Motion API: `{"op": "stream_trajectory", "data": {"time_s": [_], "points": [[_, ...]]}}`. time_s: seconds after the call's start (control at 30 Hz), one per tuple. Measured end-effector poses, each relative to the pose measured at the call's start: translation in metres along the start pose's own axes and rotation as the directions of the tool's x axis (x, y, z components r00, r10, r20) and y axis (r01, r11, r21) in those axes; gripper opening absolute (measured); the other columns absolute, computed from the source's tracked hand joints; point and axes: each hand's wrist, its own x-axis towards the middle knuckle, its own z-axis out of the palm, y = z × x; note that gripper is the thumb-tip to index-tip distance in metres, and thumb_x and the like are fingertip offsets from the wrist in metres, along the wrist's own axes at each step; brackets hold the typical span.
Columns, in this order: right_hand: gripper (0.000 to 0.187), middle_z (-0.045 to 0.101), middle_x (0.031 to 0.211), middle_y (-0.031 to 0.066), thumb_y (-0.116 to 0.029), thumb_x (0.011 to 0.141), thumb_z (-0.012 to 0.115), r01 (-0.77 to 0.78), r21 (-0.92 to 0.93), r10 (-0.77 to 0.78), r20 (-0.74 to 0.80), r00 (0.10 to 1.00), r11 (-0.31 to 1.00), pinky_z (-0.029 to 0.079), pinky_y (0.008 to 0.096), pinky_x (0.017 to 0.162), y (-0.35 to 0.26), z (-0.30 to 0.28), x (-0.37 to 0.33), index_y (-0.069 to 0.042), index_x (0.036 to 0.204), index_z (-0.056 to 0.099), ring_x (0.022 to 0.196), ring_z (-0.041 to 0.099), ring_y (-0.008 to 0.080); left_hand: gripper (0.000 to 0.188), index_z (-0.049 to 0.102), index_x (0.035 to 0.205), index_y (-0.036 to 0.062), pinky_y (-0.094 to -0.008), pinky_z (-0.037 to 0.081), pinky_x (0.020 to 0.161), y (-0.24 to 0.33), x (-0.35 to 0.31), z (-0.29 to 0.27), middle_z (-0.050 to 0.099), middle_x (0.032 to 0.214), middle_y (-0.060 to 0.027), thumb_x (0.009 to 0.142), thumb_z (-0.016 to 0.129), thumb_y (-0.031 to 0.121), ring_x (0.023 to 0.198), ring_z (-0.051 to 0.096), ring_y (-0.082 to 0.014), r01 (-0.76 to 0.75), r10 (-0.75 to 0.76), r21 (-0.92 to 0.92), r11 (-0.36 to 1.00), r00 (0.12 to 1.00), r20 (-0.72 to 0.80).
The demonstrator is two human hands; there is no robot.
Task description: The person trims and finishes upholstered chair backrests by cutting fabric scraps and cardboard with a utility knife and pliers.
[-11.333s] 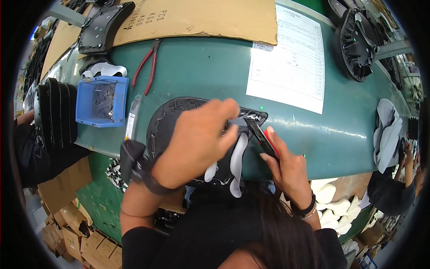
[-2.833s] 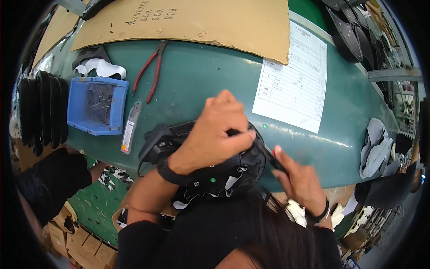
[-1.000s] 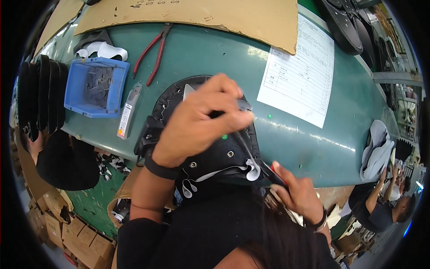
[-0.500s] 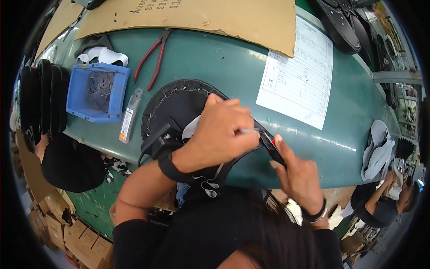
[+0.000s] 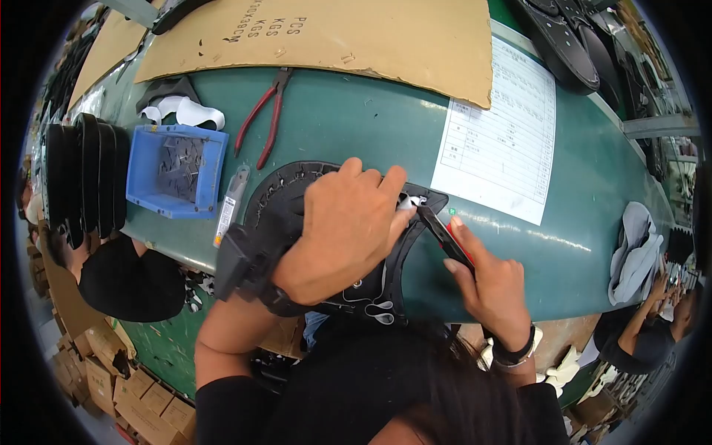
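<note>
My left hand (image 5: 347,226) bears down on a black, curved padded piece (image 5: 271,194) with a row of staples along its rim. Its thumb and forefinger pinch a white strip (image 5: 407,202) near the piece's far right corner. From the right, my right hand (image 5: 489,285) grips a red-and-black utility knife (image 5: 449,241), whose dark blade end meets the white strip at the rim. White loops (image 5: 380,311) hang along the near edge of the black piece. My left hand hides much of the piece's middle.
Left of the work stand a blue bin (image 5: 137,174) of small metal pieces, a clear labelled case (image 5: 231,206) and red-handled pliers (image 5: 271,122). Cardboard (image 5: 386,44) and a printed sheet (image 5: 493,148) lie beyond. Grey fabric (image 5: 634,256) rests at right; a co-worker (image 5: 653,326) sits past it.
The left hand has shifted slightly, its fingers now spread more, and the black piece's right corner has come into view. The right hand with the knife is a little lower in the picture.
</note>
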Motion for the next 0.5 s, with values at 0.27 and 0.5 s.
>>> {"op": "stream_trajectory", "data": {"time_s": [0.27, 0.5], "points": [[0.054, 0.068, 0.084, 0.0149, -0.017, 0.086, 0.067, 0.203, 0.189, -0.184, -0.117, 0.976, 0.961, 0.046, 0.0416, 0.054, 0.011, 0.003, 0.02, -0.011, 0.136, 0.049, 0.064, 0.062, 0.0361, 0.025, 0.051, 0.057, 0.0071, -0.0364, 0.028, 0.074, -0.015, -0.001, 0.014, 0.045, 0.062, -0.004, 0.074, 0.068, 0.014, 0.066, 0.041, -0.0202, -0.046, 0.036, -0.408, 0.912, 0.999, -0.031], [0.055, 0.067, 0.087, 0.0172, -0.019, 0.088, 0.066, 0.075, 0.227, -0.066, -0.045, 0.997, 0.971, 0.048, 0.0412, 0.055, -0.001, 0.021, 0.008, -0.011, 0.138, 0.046, 0.064, 0.062, 0.0369, 0.027, 0.047, 0.06, 0.0041, -0.0291, 0.031, 0.062, -0.028, 0.006, 0.001, 0.043, 0.06, -0.0006, 0.08, 0.064, 0.012, 0.056, 0.038, -0.0132, 0.158, -0.2, -0.889, 0.43, 0.977, 0.077]]}}
